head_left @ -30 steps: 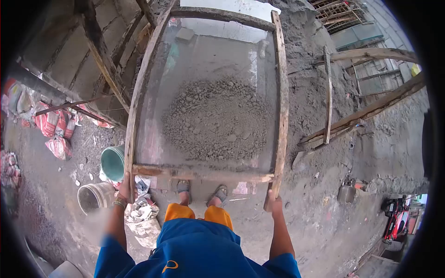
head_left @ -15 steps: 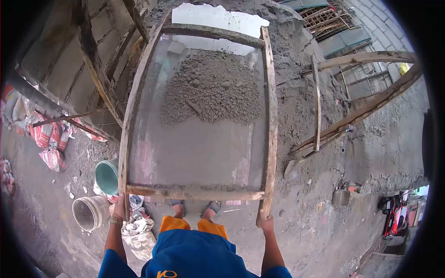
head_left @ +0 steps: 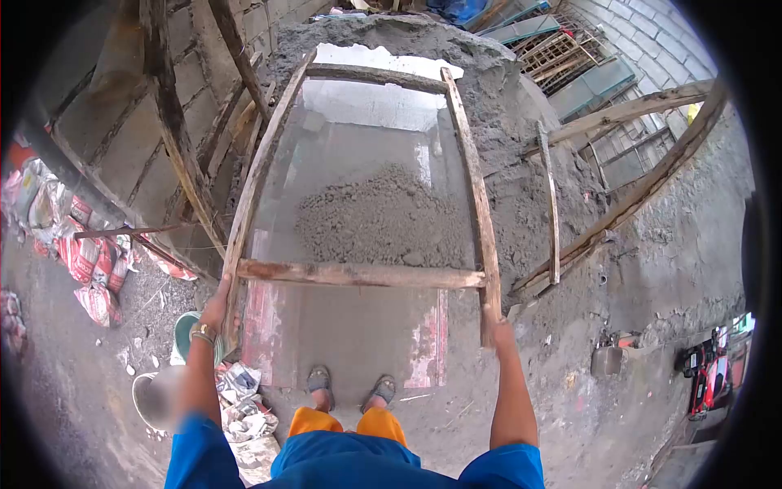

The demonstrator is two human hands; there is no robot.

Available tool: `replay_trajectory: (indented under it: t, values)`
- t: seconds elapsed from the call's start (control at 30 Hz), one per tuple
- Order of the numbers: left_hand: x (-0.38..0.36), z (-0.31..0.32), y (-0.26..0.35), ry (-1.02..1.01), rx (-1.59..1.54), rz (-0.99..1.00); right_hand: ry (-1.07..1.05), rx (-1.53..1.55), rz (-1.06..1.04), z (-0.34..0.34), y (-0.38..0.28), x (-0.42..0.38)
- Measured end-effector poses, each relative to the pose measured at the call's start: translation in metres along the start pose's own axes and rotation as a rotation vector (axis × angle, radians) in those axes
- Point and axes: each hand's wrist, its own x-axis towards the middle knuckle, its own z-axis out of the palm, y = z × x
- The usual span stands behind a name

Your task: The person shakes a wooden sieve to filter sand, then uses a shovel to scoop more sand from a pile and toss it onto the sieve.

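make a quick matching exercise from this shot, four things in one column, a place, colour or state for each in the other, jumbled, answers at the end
Things
1. wooden-framed sieve
2. lumpy sand
3. shorts
4. green bucket

Places, colours, states
A. orange
B. held by the left hand and the right hand
C. partly hidden behind the left forearm
D. heaped inside the wooden frame

Right pairs: 1-B, 2-D, 3-A, 4-C

A grey, crumbly sand heap point(head_left: 383, 224) lies within the brown rectangular wooden frame point(head_left: 358, 275). Left of the frame is a green round plastic bucket point(head_left: 184, 328); farther left, red-and-white bulging plastic sacks point(head_left: 80, 259).
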Motion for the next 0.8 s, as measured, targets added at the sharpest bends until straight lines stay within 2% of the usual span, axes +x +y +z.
replay_trajectory:
  t: [0.1,0.2,0.23,0.27,0.3,0.33,0.37,0.4,0.43,0.47,0.5,0.53,0.63,0.67,0.7,0.73,0.77,0.8]
  values:
    - [-0.006,-0.005,0.078,-0.097,-0.004,0.023,-0.032,0.162,-0.044,-0.073,-0.084,0.009]
    - [-0.023,-0.008,0.060,-0.079,0.016,-0.028,-0.144,0.079,0.059,-0.075,-0.067,-0.009]
    - [-0.018,-0.012,0.023,-0.056,0.009,-0.053,-0.131,0.134,0.029,-0.061,-0.048,-0.038]
    - [-0.011,-0.015,-0.027,-0.031,-0.006,-0.071,0.038,0.105,0.014,-0.007,0.027,-0.029]
    - [-0.018,-0.016,-0.070,-0.002,-0.036,-0.095,-0.010,0.082,0.035,0.016,0.064,-0.054]
    - [-0.011,-0.025,-0.130,0.059,-0.034,-0.117,-0.116,0.221,0.027,0.031,0.095,-0.087]
    - [-0.012,-0.034,-0.192,0.022,-0.178,-0.149,-0.139,0.361,0.072,0.047,0.126,-0.117]
    - [-0.032,-0.039,-0.232,0.060,-0.219,-0.140,-0.179,0.339,0.106,0.060,0.165,-0.138]
    - [-0.053,-0.050,-0.263,-0.004,-0.172,-0.102,-0.213,0.477,0.126,0.069,0.197,-0.160]
    - [-0.065,-0.057,-0.305,0.034,-0.279,-0.085,-0.278,0.424,0.106,0.081,0.252,-0.171]
    - [-0.086,-0.067,-0.328,0.061,-0.199,-0.079,-0.271,0.494,0.120,0.070,0.245,-0.194]
    - [-0.096,-0.078,-0.357,0.004,-0.288,-0.049,-0.261,0.499,0.053,0.068,0.262,-0.206]
    - [-0.090,-0.081,-0.362,0.016,-0.290,-0.085,-0.336,0.462,0.169,0.068,0.261,-0.196]
    - [-0.067,-0.073,-0.344,0.008,-0.283,-0.094,-0.314,0.543,0.151,0.075,0.238,-0.174]
    - [-0.031,-0.064,-0.318,-0.003,-0.279,-0.099,-0.287,0.355,0.121,0.081,0.221,-0.138]
    - [-0.009,-0.045,-0.258,0.005,-0.247,-0.115,-0.255,0.233,0.181,0.064,0.151,-0.113]
    - [0.001,-0.027,-0.186,0.012,-0.161,-0.184,-0.258,0.147,0.153,0.053,0.103,-0.079]
    - [0.012,-0.016,-0.124,0.054,-0.003,-0.178,-0.234,0.078,0.206,0.053,0.084,-0.035]
